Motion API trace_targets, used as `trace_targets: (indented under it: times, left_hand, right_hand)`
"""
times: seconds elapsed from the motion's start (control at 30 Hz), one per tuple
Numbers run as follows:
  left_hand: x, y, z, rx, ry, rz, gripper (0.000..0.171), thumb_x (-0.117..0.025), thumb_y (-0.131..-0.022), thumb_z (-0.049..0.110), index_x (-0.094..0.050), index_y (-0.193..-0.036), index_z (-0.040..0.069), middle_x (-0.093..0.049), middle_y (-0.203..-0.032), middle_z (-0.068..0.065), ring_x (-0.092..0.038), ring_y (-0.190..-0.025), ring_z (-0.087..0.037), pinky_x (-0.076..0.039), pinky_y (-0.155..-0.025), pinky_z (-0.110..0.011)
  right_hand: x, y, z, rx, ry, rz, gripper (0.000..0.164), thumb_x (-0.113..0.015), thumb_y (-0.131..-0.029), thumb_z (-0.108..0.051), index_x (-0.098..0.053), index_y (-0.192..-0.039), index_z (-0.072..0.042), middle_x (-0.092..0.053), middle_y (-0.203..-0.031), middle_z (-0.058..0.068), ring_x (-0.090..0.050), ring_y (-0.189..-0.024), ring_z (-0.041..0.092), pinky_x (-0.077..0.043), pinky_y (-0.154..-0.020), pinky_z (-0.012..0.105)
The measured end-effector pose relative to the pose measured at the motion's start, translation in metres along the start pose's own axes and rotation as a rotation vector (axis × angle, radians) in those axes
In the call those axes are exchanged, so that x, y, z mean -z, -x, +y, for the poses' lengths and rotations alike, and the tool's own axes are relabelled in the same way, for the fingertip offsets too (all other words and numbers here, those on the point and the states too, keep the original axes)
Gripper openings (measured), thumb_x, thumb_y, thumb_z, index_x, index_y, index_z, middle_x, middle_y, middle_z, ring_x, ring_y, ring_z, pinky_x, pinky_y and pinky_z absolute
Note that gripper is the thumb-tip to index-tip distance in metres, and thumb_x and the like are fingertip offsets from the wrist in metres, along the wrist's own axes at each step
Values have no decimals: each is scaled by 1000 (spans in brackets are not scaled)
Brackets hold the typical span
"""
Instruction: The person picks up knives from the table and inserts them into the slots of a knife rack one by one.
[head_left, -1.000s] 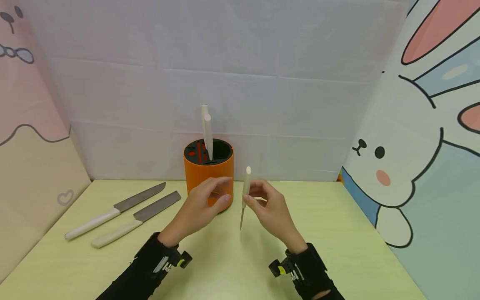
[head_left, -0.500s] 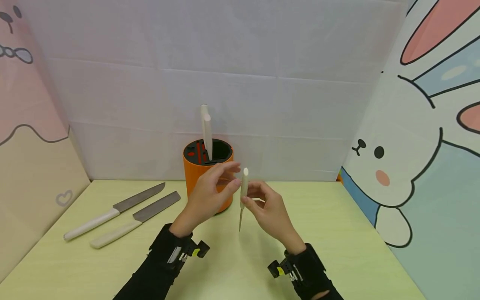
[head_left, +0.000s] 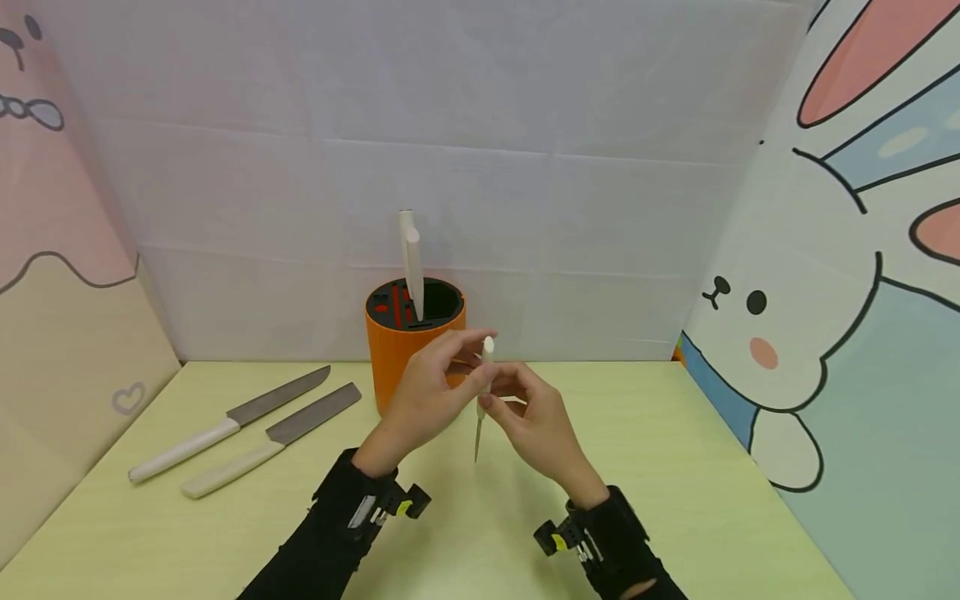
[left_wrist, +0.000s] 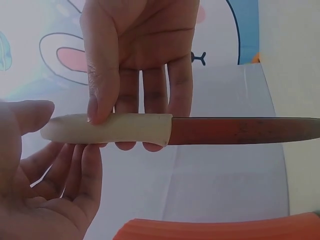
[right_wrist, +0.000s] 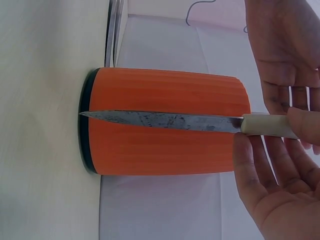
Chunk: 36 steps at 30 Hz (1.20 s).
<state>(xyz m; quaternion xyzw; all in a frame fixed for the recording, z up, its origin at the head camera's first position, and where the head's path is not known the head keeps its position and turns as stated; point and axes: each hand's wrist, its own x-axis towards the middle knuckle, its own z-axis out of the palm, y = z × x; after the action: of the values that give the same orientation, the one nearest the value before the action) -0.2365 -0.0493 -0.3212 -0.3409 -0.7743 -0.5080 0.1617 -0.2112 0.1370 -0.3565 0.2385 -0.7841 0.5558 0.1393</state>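
A small pointed kitchen knife [right_wrist: 170, 120] with a cream handle hangs tip down in front of the orange knife block [head_left: 390, 358]. My right hand [head_left: 542, 425] pinches its handle between thumb and fingers. From the other side my left hand [head_left: 423, 383] reaches the upper part of that handle. In the left wrist view, the left fingertips [left_wrist: 91, 155] come up against the handle's edge. The left thumb is right beside the butt, and the fingers are loosely bent. The blade's point is close over the table in the head view.
Two white handles [head_left: 413, 267] stick up from the black slotted top of the block. To the left on the table [head_left: 637, 500] lie a long knife [head_left: 225, 425] and a broad-bladed knife [head_left: 273, 442], side by side. A white cloth wall [head_left: 480, 208] stands close behind.
My left hand has moved right and up from in front of the knife block to the knife's handle. The right hand and the knife have shifted very slightly left.
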Motion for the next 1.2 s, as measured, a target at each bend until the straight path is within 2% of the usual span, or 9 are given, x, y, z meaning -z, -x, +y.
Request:
trace_targets:
  times: [0.23, 0.53, 0.83, 1.07, 1.2]
  left_hand:
    - [-2, 0, -2, 4, -6, 25, 40, -75, -102, 17, -66, -139, 8, -73, -118, -7, -71, -105, -19, -61, -95, -31]
    - [-2, 0, -3, -17, -15, 44, 32, -77, -100, 17, -70, -130, 6, -74, -115, -5, -73, -104, -18, -62, -93, -30]
    - [3, 0, -1, -23, -30, 60, 31, -77, -99, 13, -70, -128, 3, -74, -114, -6, -73, -103, -18, -62, -93, -31]
    - [9, 0, 0, -40, -35, 76, 31, -75, -101, 13, -70, -130, 5, -74, -114, -6, -73, -103, -19, -63, -92, -32]
    - [18, 0, 2, -49, -24, 109, 30, -75, -101, 12, -70, -129, 6, -74, -113, -5, -74, -102, -18, -63, -91, -31]
  right_hand:
    - [-1, 0, 1, -1, -6, 6, 29, -74, -101, -9, -67, -128, -6, -71, -117, 9, -73, -106, 25, -63, -90, 31]
    - [0, 0, 0, 8, -27, 9, 29, -74, -101, -9, -67, -129, -6, -72, -118, 9, -73, -106, 25, -63, -91, 31]
    - [-1, -1, -1, 5, -65, -6, 32, -74, -101, -10, -67, -131, -6, -72, -120, 11, -73, -107, 26, -63, -90, 30]
    - [1, -1, -2, 19, -23, -19, 37, -77, -99, -10, -67, -135, -7, -73, -115, 9, -73, -106, 24, -64, -91, 36]
    - [2, -1, -2, 4, 4, -25, 36, -75, -100, -11, -67, -135, -8, -74, -114, 11, -73, -106, 23, -63, -92, 33]
